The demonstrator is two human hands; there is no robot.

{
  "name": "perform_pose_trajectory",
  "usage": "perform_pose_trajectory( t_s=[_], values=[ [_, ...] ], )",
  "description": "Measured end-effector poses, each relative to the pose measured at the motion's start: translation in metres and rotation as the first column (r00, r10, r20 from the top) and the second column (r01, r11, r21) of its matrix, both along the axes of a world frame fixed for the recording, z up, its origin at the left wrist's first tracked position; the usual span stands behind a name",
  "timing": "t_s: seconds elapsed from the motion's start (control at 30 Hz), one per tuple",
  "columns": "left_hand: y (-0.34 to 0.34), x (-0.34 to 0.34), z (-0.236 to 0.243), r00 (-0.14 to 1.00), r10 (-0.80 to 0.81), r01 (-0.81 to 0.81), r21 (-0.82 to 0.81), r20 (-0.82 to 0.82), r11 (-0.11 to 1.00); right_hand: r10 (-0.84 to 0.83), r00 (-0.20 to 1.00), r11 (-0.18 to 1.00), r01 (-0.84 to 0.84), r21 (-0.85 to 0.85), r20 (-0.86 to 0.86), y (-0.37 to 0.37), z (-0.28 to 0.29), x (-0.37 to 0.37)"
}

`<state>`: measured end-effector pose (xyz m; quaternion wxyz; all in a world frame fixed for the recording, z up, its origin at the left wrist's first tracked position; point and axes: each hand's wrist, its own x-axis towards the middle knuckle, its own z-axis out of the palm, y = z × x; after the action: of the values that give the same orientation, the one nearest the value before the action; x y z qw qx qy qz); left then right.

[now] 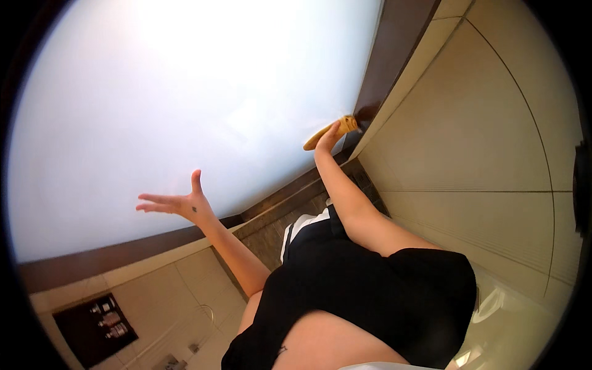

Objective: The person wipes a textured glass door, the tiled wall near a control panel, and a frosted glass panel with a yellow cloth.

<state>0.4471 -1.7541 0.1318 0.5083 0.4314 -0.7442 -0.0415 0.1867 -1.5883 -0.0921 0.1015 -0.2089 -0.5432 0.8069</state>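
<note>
My right hand (328, 139) is wrapped round a folded yellow cloth (349, 124), holding it near the right side of a large frosted glass pane (203, 105). The cloth sits close to the pane's dark brown frame (385, 65); whether it touches the glass or the frame I cannot tell. My left hand (185, 205) is empty, with the thumb up and the fingers stretched out to the left in front of the lower part of the pane.
Beige tiled wall (468, 142) runs along the right. At lower left, a dark recessed shelf (83, 327) holds several small bottles, with metal fittings (169, 362) nearby. A white fixture (490, 305) stands at lower right. Dark floor (265, 239) shows below the pane.
</note>
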Motion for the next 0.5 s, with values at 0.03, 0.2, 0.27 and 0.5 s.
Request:
perform_pose_trajectory(
  t_s=[0.03,0.2,0.27,0.5],
  values=[
    [0.002,0.0,0.002,1.0,-0.01,0.011,0.033,-0.02,0.999,0.119,0.953,0.965,-0.045,-0.258,0.279,0.002,-0.001,0.004],
    [0.014,-0.007,0.013,0.995,-0.054,0.06,0.077,-0.086,0.995,0.219,0.863,0.86,0.049,-0.508,0.456,-0.003,0.023,-0.009],
    [0.018,-0.012,0.014,0.99,-0.083,0.092,0.077,-0.114,0.993,0.189,0.901,0.874,0.026,-0.485,0.39,-0.005,0.049,-0.011],
    [0.048,-0.055,-0.01,0.974,-0.102,0.146,0.214,-0.203,0.966,0.208,0.977,0.932,-0.186,-0.31,0.039,-0.004,0.178,0.038]
  ],
)
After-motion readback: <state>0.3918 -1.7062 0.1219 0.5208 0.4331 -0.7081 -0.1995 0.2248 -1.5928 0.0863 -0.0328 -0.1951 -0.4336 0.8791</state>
